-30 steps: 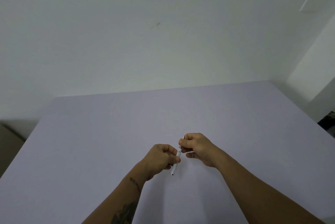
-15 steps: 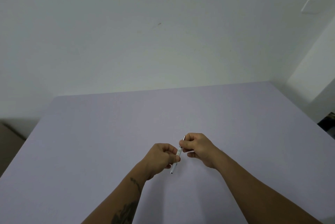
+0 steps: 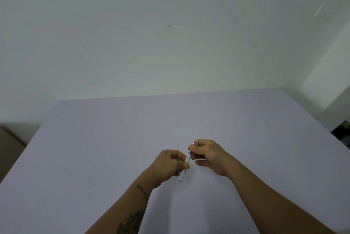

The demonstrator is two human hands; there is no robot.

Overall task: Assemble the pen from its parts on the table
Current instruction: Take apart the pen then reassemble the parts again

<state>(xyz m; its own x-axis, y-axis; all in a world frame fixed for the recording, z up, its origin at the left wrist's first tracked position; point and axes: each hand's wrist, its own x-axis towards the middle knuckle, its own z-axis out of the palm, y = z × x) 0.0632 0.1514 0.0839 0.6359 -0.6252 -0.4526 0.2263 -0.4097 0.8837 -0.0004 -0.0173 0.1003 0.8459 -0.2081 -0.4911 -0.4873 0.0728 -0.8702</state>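
A slim white pen (image 3: 187,158) is held between both hands just above the lilac table (image 3: 113,139), tilted with its dark lower end toward me and its thin metal tip pointing up and away. My left hand (image 3: 168,165) grips the lower half of the barrel between thumb and fingers. My right hand (image 3: 208,155) pinches the upper end near the tip. The fingers hide the middle of the barrel. No loose parts show on the table.
A white wall stands behind the table's far edge. A dark object (image 3: 342,131) sits off the table's right side, and floor shows past the left edge.
Both hands stay together on the pen; they have shifted only slightly and the pen keeps the same tilt.
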